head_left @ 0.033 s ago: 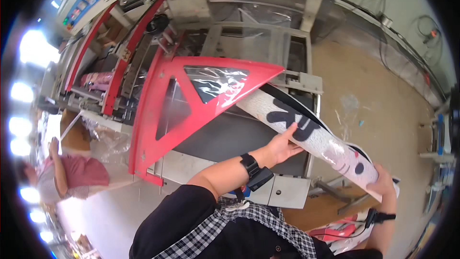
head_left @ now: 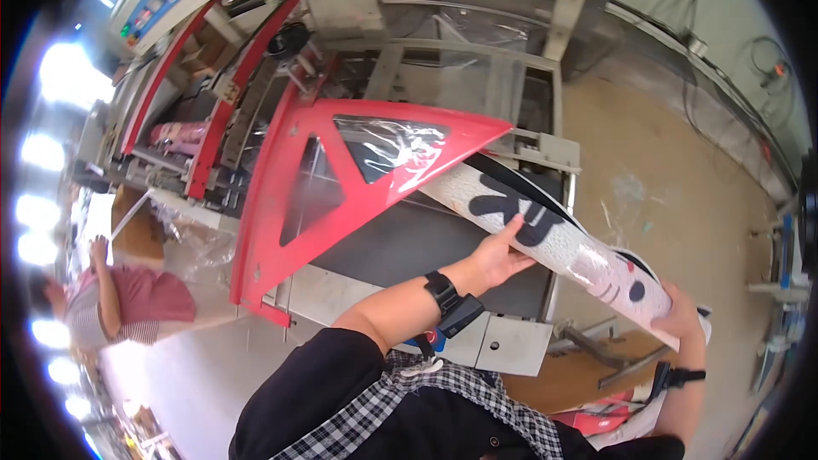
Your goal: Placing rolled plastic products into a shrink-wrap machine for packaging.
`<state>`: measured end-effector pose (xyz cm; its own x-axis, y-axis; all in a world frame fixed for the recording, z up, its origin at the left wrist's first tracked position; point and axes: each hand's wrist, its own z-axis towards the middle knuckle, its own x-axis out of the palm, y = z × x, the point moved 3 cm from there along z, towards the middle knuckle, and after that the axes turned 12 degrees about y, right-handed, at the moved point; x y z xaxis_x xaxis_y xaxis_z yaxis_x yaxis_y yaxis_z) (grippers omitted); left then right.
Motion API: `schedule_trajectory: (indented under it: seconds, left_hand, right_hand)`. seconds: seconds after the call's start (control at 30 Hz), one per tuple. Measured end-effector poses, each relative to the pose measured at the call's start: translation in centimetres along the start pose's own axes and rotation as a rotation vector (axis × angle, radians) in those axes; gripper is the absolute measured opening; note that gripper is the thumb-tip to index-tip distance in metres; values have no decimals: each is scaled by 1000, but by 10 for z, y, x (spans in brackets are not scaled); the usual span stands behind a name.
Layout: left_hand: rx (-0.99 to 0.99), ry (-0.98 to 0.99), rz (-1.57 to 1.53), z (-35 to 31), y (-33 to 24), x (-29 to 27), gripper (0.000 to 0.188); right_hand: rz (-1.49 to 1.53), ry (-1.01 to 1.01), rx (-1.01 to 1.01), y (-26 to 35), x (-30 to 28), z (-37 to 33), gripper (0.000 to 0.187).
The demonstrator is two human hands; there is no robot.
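Note:
A long rolled mat [head_left: 588, 261], white and textured with black shapes, a pink spot and a shiny wrapped look, lies slanted across my hands. My left hand [head_left: 503, 257] grips its near edge around the middle, thumb on top and fingers partly hidden beneath. At the right end, my right hand [head_left: 679, 315] is wrapped round the roll. The mat's far left end goes under a red triangular frame [head_left: 311, 243] and is hidden there. Clear film [head_left: 396, 149] shows through the frame's opening. Below the frame is a dark flat bed [head_left: 383, 243].
A second machine with red bars [head_left: 209, 149] stands at left, a pink roll [head_left: 181, 136] within it. A co-worker in a pinkish garment [head_left: 149, 294] is at far left. Cables [head_left: 694, 47] hang along the right wall. Under my right arm lie red and white packages [head_left: 596, 416].
The machines have shifted slightly to the right in the picture, while the mat and both hands keep nearly the same place. Both hands still grip the roll.

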<state>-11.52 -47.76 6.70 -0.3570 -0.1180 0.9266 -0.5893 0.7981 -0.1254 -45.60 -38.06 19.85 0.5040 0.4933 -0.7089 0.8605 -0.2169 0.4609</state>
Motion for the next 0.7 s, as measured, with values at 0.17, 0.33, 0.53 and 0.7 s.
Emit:
schedule_trajectory:
  seconds: [0.17,0.33,0.53,0.7]
  left_hand:
    - [431,-205,25,-18,-75,-61,31]
    - [698,-295,299,-113,-112,-22,40]
    - [693,-780,1398,-291,-201,-11,25]
    - [307,-1025,822,-377,-308,-84,64]
  right_hand:
    - [-51,77,-267,16,10,161,78]
    - [146,494,-323,82,53,256,84]
    - [-177,156,-376,120,52,238,91]
    - [-115,-164,-95,76,68,198,91]
